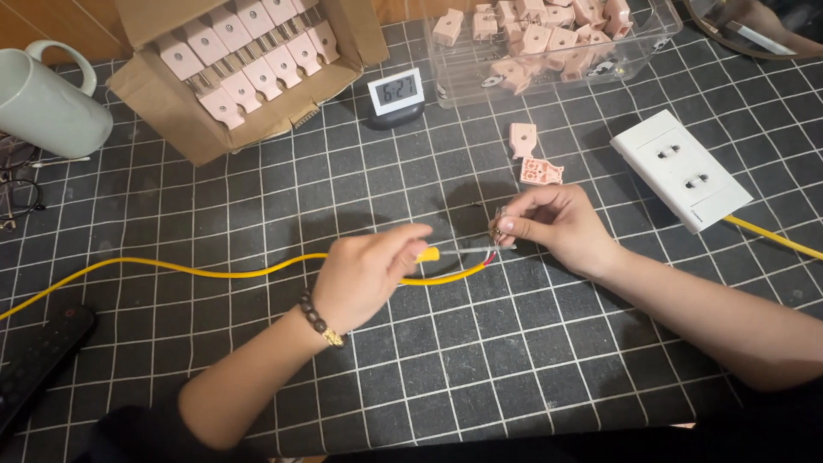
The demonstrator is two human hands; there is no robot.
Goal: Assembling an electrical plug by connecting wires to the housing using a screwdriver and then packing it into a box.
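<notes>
The left hand point(364, 274) is closed around a small screwdriver point(446, 252) with a yellow handle, its thin shaft pointing right toward the other hand. The right hand point(557, 225) pinches a small metal part point(500, 221) between thumb and fingertips, right at the stripped end of a yellow cable point(214, 271). That cable runs from the left edge across the gridded table point(480, 360), passes under the left hand and ends at the right hand, where red and pale wire ends show. Just beyond the right hand lie two pink plug pieces point(531, 156). A white wall socket point(681, 169) sits to the right. Farther back stand a cardboard box point(163, 116) of pink plugs, a small digital clock point(395, 92), a clear plastic bin point(549, 81) of more plugs and a pale green mug point(47, 103).
</notes>
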